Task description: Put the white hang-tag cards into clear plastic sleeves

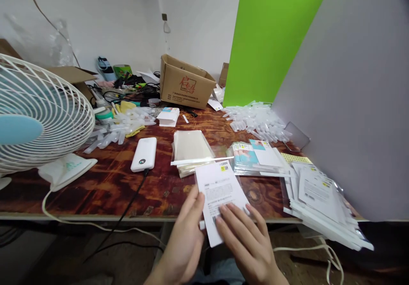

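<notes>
White printed card (220, 197), left fingers (195, 202) clamped on its edge, right fingers (238, 221) spread apart across its face.

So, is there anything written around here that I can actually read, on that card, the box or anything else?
"LOGO": printed at the top of the white card.
Red brush-style characters on the cardboard box: too stylised to read with certainty.
Small print on the white card and on the stacked packets: too small and blurred to read.
Display on the white power bank: too small to read.
</notes>
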The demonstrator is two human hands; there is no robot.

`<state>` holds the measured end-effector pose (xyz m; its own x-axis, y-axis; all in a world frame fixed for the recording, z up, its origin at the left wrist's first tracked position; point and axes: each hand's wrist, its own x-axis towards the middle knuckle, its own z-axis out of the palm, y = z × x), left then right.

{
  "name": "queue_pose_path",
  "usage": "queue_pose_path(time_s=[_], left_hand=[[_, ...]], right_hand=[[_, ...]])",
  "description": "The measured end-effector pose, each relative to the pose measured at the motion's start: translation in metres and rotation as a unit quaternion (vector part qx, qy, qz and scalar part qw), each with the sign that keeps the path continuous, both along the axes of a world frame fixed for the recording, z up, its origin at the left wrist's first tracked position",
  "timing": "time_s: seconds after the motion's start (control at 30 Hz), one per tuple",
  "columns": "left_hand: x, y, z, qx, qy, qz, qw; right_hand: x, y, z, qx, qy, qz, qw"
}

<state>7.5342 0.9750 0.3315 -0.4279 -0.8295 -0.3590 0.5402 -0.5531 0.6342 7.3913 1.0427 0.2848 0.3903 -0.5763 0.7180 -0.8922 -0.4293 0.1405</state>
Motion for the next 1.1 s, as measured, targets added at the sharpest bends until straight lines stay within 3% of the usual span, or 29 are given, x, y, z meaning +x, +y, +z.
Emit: queue_pose_path(time_s=[0.07,0.2,0.27,0.37,0.47,0.57,0.63,0.67,0.73,0.77,0.8,0.83,0.9,0.93,1.0,1.1], left_hand=[[-0.001,0.012,-0.005,0.003,-0.005,0.000,1.000],[0.004,0.026,-0.018,0.006,-0.027,-0.010,1.000],[0.004,0.031,-0.026,-0.008,-0.034,-0.031,0.999],[-0.001,0.038,-0.035,-0.049,-0.019,-0.077,0.996],[-0.007,0.041,-0.031,-0.080,0.019,-0.126,0.989],[-0.009,0.035,-0.016,-0.107,0.003,-0.208,0.972],[-0.007,0.020,-0.008,-0.148,-0.052,-0.247,0.956],[-0.005,0.008,-0.006,-0.180,-0.096,-0.235,0.950],[0.000,-0.027,-0.006,-0.268,-0.231,-0.128,0.926],[0.004,-0.049,-0.008,-0.320,-0.342,-0.031,0.883],[0.008,-0.072,-0.011,-0.369,-0.463,0.069,0.803],[0.013,-0.094,-0.014,-0.365,-0.514,0.117,0.767],[0.025,-0.133,-0.021,-0.343,-0.573,0.140,0.731],[0.030,-0.147,-0.024,-0.331,-0.590,0.130,0.725],[0.039,-0.165,-0.029,-0.314,-0.609,0.097,0.722],[0.046,-0.169,-0.035,-0.298,-0.613,0.085,0.727]], right_hand=[[0.003,-0.003,-0.003,-0.008,-0.052,-0.023,0.998],[0.012,0.000,-0.006,0.069,-0.225,-0.035,0.971],[0.016,0.003,-0.008,0.109,-0.364,-0.017,0.925],[0.016,0.007,-0.012,0.136,-0.539,-0.024,0.831],[0.011,0.012,-0.013,0.163,-0.592,-0.044,0.788],[-0.001,0.024,-0.008,0.147,-0.571,-0.082,0.804],[-0.019,0.037,-0.003,0.093,-0.551,-0.168,0.812],[-0.033,0.044,-0.002,0.061,-0.538,-0.218,0.812],[-0.073,0.058,-0.003,0.008,-0.504,-0.309,0.806],[-0.098,0.064,-0.006,-0.002,-0.474,-0.334,0.815],[-0.125,0.069,-0.010,-0.017,-0.443,-0.359,0.822],[-0.151,0.073,-0.016,0.007,-0.400,-0.372,0.837],[-0.194,0.077,-0.030,0.077,-0.278,-0.399,0.871],[-0.207,0.076,-0.036,0.094,-0.257,-0.411,0.870],[-0.208,0.069,-0.042,0.077,-0.218,-0.435,0.870],[-0.157,0.047,-0.035,0.019,-0.158,-0.390,0.907]])
